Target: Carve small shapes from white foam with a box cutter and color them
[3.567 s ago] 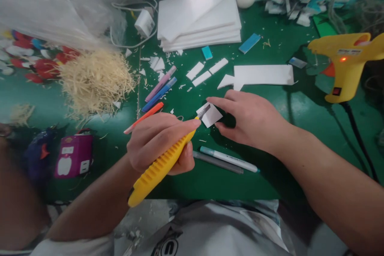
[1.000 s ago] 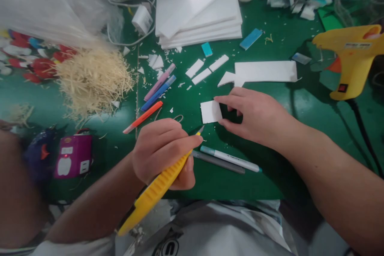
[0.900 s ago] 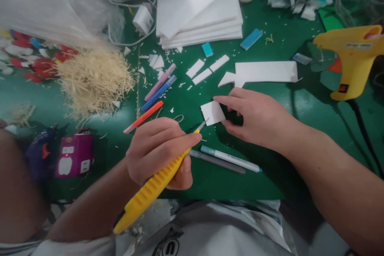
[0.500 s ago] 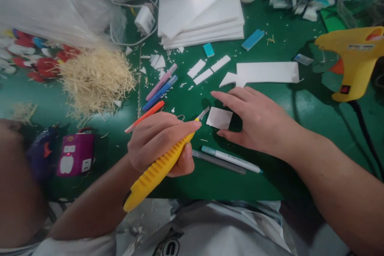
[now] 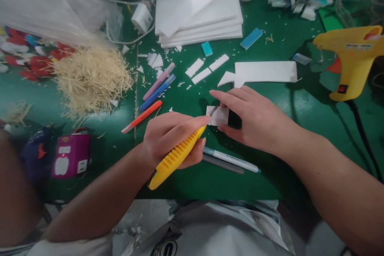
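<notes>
The left hand (image 5: 172,136) is closed tight around the yellow ribbed utility knife (image 5: 177,155), with the forefinger laid along the top of the handle towards the blade. The knife's long axis runs from lower left, near the body, up to the right. Its short grey blade rests on the left part of the small white foam square (image 5: 221,116). That square lies flat on the mat, just to the right of the left hand's knuckles and a little farther from the body.

The right hand (image 5: 255,120) is the nearer one, since it is already on the square. Its forefinger reaches over the far edge and its thumb sits against the near edge, so the piece is clamped between them. The square's right part is hidden under that hand.

Close under both hands lie a white marker with a teal cap (image 5: 231,159) and a grey pen (image 5: 223,165), side by side and touching nothing else. The surface is a green work mat (image 5: 300,106) strewn with white crumbs.

- **Farther out:** a long white foam strip (image 5: 265,72), a stack of white foam sheets (image 5: 199,12) and three short white offcuts (image 5: 198,71).
- **To the left:** orange, blue and lilac markers (image 5: 158,93), a heap of pale straw shavings (image 5: 90,76) and a magenta box (image 5: 70,161).
- **Far right:** a yellow glue gun (image 5: 351,60) standing well apart
</notes>
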The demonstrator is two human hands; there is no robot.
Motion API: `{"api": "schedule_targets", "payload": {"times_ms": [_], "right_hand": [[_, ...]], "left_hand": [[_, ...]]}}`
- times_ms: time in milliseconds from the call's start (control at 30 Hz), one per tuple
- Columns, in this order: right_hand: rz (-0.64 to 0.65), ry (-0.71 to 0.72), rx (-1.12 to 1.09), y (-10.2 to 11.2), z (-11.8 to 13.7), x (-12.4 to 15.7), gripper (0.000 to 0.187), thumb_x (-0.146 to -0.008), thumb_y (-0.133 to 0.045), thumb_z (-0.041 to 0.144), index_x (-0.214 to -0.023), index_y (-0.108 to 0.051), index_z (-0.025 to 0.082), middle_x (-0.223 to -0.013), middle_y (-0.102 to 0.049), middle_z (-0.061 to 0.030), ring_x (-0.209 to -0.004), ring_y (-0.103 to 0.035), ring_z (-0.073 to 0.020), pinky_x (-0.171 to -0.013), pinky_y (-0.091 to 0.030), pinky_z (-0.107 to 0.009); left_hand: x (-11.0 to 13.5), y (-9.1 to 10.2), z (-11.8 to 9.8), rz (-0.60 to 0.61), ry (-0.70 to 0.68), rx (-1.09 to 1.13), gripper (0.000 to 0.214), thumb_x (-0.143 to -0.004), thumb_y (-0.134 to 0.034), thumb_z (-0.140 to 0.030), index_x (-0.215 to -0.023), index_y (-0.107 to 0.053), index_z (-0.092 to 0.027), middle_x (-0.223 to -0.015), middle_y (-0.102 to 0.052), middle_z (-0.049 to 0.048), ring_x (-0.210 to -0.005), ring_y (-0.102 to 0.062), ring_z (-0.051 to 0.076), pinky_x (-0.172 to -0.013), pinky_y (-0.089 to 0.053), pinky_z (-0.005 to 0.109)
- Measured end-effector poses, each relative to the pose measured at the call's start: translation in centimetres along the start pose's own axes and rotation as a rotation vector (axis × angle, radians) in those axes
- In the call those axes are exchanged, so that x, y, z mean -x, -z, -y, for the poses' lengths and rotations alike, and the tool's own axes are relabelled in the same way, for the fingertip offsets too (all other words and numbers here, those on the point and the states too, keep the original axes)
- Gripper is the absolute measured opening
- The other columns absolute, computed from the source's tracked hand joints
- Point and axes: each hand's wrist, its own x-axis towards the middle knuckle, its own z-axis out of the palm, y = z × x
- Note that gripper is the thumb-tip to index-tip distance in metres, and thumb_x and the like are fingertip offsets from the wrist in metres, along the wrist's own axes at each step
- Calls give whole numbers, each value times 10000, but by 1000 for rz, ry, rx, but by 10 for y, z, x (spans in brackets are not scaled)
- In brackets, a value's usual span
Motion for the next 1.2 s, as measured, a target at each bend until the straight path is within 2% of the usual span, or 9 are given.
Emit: {"api": "schedule_targets", "payload": {"times_ms": [133, 333, 533, 833, 1033, 1200], "right_hand": [[14, -2, -26, 2, -1, 1, 610, -879, -652, 185, -1463, -575, 25, -1167, -742, -178, -1022, -650, -311, -906, -584, -470], [25, -16, -30, 2, -2, 0, 611, -878, -642, 188, -1460, -575, 16, -1178, -739, -190, -1027, -649, -322, -887, -588, -497], [44, -65, -37, 1, -1, 0, 588, -898, -622, 216, -1477, -574, 128, -1195, -733, -162, -1040, -655, -314, -899, -579, -498], [16, -37, -19, 0, -1, 0, 579, -886, -638, 194, -1444, -592, 46, -1183, -739, -188, -1031, -655, -320, -904, -582, -494], [16, -71, -31, -1, -2, 1, 591, -875, -650, 202, -1459, -589, 131, -1221, -727, -164, -1053, -657, -316, -920, -574, -501], [8, -53, -24, -1, -1, 0, 566, -885, -636, 202, -1438, -603, 85, -1184, -727, -178, -1033, -655, -316, -902, -578, -495]], "left_hand": [[0, -1, 0, -14, -15, 10, 323, -872, -598, -138, -1180, -661, -213, -854, -800, 13, -647, -735, 168, -609, -654, 298], [0, -2, 2, -9, -4, 4, 339, -884, -608, -172, -1214, -648, -234, -876, -802, 0, -659, -742, 160, -624, -659, 286], [0, -1, 1, 17, 22, -6, 383, -879, -607, -154, -1248, -644, -251, -827, -787, -4, -645, -743, 177, -608, -664, 311], [2, -1, 2, 19, 17, 3, 356, -873, -633, -149, -1224, -657, -203, -887, -800, 19, -684, -759, 177, -657, -666, 302], [2, 0, 1, -18, 16, -18, 353, -875, -629, -161, -1222, -668, -214, -922, -806, 15, -703, -758, 168, -657, -649, 277], [0, -1, 5, 8, -29, 10, 348, -856, -657, -147, -1204, -670, -163, -857, -795, 26, -670, -756, 172, -633, -654, 275]]}}
